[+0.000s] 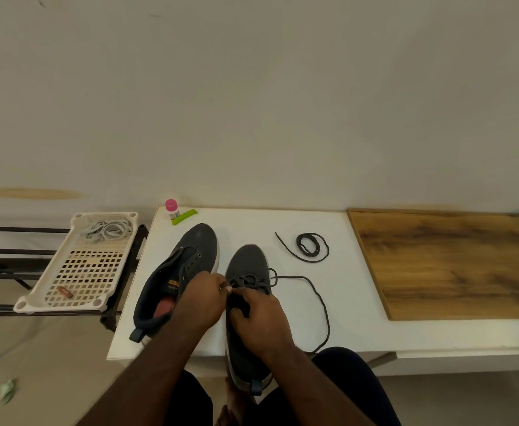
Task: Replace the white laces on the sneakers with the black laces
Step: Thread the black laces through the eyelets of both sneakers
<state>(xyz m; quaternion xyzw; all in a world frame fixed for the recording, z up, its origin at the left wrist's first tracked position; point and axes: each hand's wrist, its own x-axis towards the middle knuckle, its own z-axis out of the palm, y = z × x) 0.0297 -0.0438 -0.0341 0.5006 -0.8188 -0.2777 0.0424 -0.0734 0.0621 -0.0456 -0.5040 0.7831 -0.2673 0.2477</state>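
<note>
Two dark grey sneakers lie on a white table (282, 222). The left sneaker (187, 262) has no lace in it. The right sneaker (249, 262) has a black lace (319, 299) partly threaded near its toe, and the loose end trails in a loop to the right. My left hand (201, 298) pinches the lace at the eyelets. My right hand (259, 318) grips the sneaker's tongue and upper. A second black lace (308, 245) lies coiled behind the right sneaker. The white laces (107, 230) sit bundled in a basket tray.
The white perforated basket tray (52, 304) rests on a black metal rack (3, 272) left of the table. A pink-capped bottle (172, 209) and a green stick (184, 216) stand at the table's back left. A wooden board (445, 262) covers the right side.
</note>
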